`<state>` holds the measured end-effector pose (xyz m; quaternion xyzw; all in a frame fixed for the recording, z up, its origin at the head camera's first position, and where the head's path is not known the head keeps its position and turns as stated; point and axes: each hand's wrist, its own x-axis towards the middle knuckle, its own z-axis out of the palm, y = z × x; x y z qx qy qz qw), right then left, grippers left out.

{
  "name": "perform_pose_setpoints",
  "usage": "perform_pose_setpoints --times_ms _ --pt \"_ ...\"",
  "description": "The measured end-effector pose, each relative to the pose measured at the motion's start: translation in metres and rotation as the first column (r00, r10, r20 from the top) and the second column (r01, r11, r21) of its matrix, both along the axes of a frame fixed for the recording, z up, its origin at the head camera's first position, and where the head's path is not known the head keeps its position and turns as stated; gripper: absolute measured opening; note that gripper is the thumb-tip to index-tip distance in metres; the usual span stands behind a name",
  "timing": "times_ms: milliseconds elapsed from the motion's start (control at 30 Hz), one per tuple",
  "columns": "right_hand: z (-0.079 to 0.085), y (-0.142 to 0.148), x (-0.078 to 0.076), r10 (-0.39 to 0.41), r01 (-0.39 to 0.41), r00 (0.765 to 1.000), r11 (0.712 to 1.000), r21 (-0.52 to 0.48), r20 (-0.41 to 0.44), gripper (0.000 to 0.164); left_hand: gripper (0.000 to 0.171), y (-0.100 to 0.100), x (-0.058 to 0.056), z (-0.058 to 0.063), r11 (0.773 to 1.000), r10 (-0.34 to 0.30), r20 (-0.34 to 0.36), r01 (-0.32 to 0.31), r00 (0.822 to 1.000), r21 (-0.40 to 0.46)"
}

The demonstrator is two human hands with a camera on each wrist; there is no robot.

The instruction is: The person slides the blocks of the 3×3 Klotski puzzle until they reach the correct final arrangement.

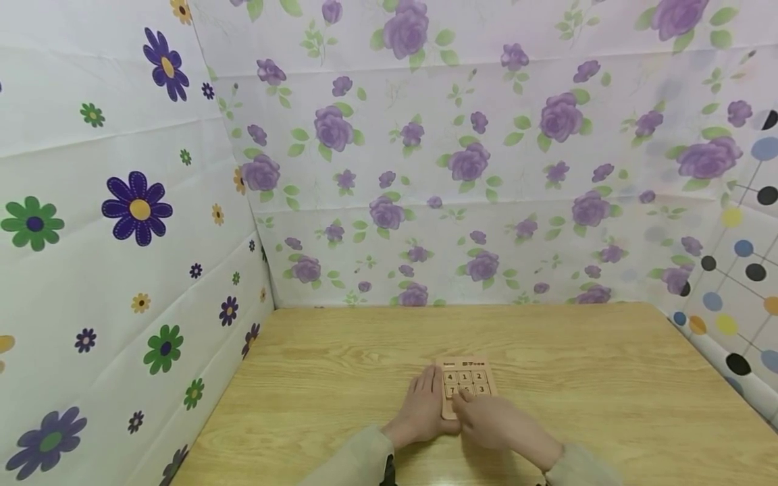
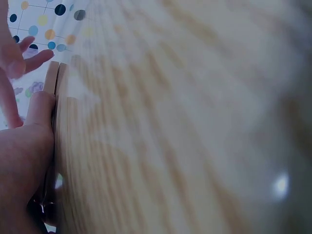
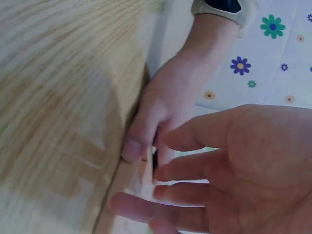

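Note:
On the table lies a flat wooden number slide puzzle (image 1: 448, 408) with square numbered tiles; 4, 1, 2 form the top row, with 7 and 3 visible below. My left hand (image 1: 421, 408) lies along its left side, fingers straight and thumb against the near edge. Over its lower part is my right hand (image 1: 491, 420), fingertips at the middle row, covering the lower tiles. In the right wrist view the right hand (image 3: 268, 161) has loosely extended fingers, and the left thumb rests on the puzzle's edge (image 3: 127, 173). The left wrist view shows the puzzle (image 2: 51, 78) edge-on.
The wooden table (image 1: 340, 351) extends around the puzzle on all sides. A purple-rose cloth (image 1: 389, 270) hangs at the back, a daisy-print cloth (image 1: 109, 283) at the left, and a dotted cloth (image 1: 741, 283) at the right. Light glare spots the tabletop.

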<state>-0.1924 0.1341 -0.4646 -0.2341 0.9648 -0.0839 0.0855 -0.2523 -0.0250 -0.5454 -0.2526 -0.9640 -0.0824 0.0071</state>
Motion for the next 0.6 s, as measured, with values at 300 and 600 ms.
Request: perform_pose_setpoints --times_ms 300,600 --pt "-0.012 -0.013 -0.012 -0.066 0.066 0.998 0.998 0.0 0.012 0.05 0.111 0.001 0.001 -0.004 0.998 0.007 -0.03 -0.008 1.0 -0.061" --pt "-0.014 -0.012 -0.009 -0.064 0.064 0.997 0.998 0.01 0.04 0.061 0.11 0.001 0.001 -0.002 0.998 0.006 -0.01 -0.007 1.0 -0.062"
